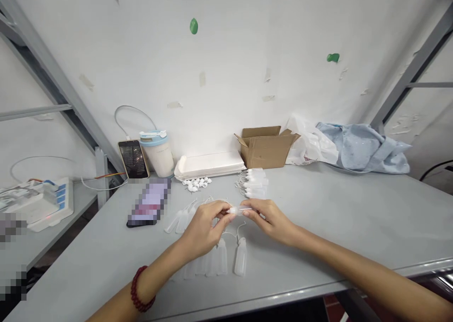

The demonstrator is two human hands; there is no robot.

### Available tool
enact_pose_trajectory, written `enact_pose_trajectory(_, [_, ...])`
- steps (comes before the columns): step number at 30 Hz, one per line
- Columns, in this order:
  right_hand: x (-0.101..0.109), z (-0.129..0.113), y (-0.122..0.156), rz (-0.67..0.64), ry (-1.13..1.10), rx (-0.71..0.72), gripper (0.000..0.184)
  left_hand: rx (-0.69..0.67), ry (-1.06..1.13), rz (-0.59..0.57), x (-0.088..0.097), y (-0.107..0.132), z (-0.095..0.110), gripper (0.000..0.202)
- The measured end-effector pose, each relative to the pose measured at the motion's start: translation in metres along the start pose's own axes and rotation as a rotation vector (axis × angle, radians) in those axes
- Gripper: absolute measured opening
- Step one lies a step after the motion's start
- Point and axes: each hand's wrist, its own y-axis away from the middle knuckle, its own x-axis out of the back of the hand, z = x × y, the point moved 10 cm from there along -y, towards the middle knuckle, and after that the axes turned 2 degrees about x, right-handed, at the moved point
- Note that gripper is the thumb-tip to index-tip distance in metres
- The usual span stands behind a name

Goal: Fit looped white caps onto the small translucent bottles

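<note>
Over the middle of the table I hold a small translucent plastic bottle (244, 209) on its side. My right hand (269, 220) is closed around its body, thumb and fingers pinching it. My left hand (203, 227) pinches the white cap end (232, 210), partly hidden by the fingertips. Below my hands one similar bottle (240, 258) lies apart with a thin strap at its neck. Several more bottles (221, 258) lie in a row beside and under my left hand, partly covered by it. Past my left fingers lie other bottles (182, 220).
Several white caps (194, 184) are piled before a white paper stack (212, 164). A group of capped bottles (255, 184) lies before an open cardboard box (267, 149). Phones (148, 204), a cup (158, 154), a plastic bag (307, 145) and blue cloth (361, 147) line the table.
</note>
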Motion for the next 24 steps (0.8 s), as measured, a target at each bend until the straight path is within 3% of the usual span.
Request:
enact_pose_trajectory(4, [-0.001, 0.005, 0.000, -0.012, -0.039, -0.054, 0.031, -0.100, -0.102, 0.059, 0.004, 0.002, 0.008, 0.012])
enact_pose_trajectory(8, [0.000, 0.006, 0.000, 0.024, -0.024, -0.035, 0.029, 0.026, 0.005, 0.010, 0.001, -0.001, -0.005, 0.017])
enact_pose_trajectory(15, [0.004, -0.007, 0.003, 0.111, 0.071, 0.119, 0.028, 0.235, 0.244, -0.091, -0.009, -0.002, -0.018, 0.030])
enact_pose_trajectory(20, [0.000, -0.007, 0.003, 0.086, 0.085, 0.132, 0.029, 0.282, 0.305, -0.149, -0.014, -0.001, -0.022, 0.034])
enact_pose_trajectory(24, [0.002, -0.006, 0.003, 0.084, 0.053, 0.088, 0.032, 0.249, 0.303, -0.121, -0.013, -0.001, -0.019, 0.033])
